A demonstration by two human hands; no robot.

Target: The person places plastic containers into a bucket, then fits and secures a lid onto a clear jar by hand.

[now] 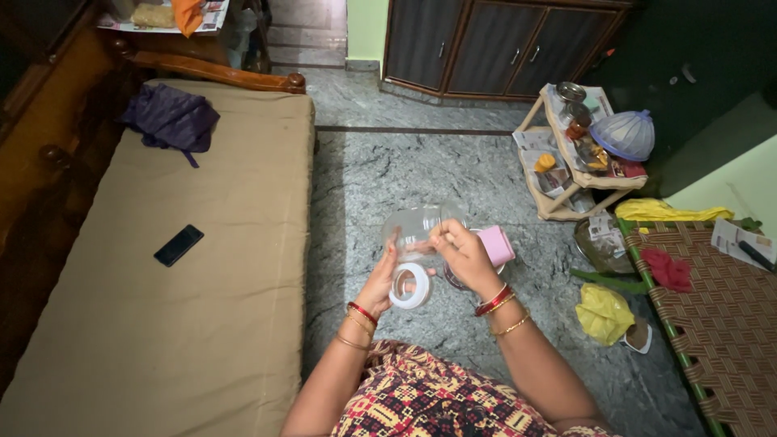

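The person was seated, both hands raised over the grey stone floor (388,162). The left hand (380,279) was curled around the lower side of a clear plastic jar (417,226), with a white ring-shaped lid (409,286) resting against its fingers just below the jar. This grip appeared to steady the jar, which was held on its side in mid-air. The right hand (463,252) was closed on the jar's near end, fingers pinched at its mouth, apparently working there; what lay between the fingertips could not be told. A pink rectangular object (495,244) sat just behind the right hand, touching or nearly touching it; whether it was held could not be determined. The jar appeared empty.

To the left stood a bed with a tan mattress (202,283), bearing a dark phone (178,245) and a purple cloth (170,117) at the far end. At far right, a low wooden rack (558,206) held small jars with reddish and yellow contents, papers, and a pale blue domed mesh cover (625,133). A yellow bag (603,311) lay on the floor near right, beside a woven cot (712,324). Dark cabinets (494,48) lined the far wall.
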